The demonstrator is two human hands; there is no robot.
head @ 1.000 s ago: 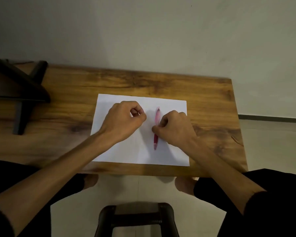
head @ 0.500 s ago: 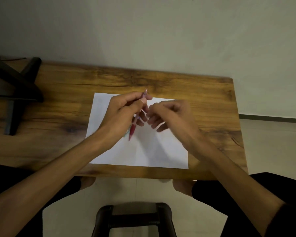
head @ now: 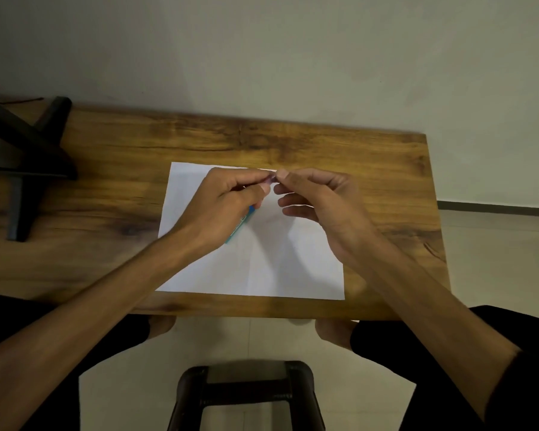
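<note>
A white sheet of paper (head: 262, 262) lies on the wooden table (head: 371, 169). Above its far edge, my left hand (head: 221, 206) grips a pen (head: 270, 180) whose small pinkish top end shows between the fingertips of both hands. A teal and blue length (head: 239, 226) sticks out below my left fingers; I cannot tell whether it belongs to the same pen. My right hand (head: 321, 203) pinches the pinkish end with thumb and forefinger, its other fingers loosely curled.
A black stand (head: 22, 157) sits on the table's left end. The wall rises just behind the table. My knees and feet are under the near edge, and a dark stool (head: 246, 390) stands on the tiled floor below.
The pen, lying on the paper a second ago, was picked up and passed to my left hand. Both hands rose toward the paper's far edge, and my right fingers now pinch the pen's top.
</note>
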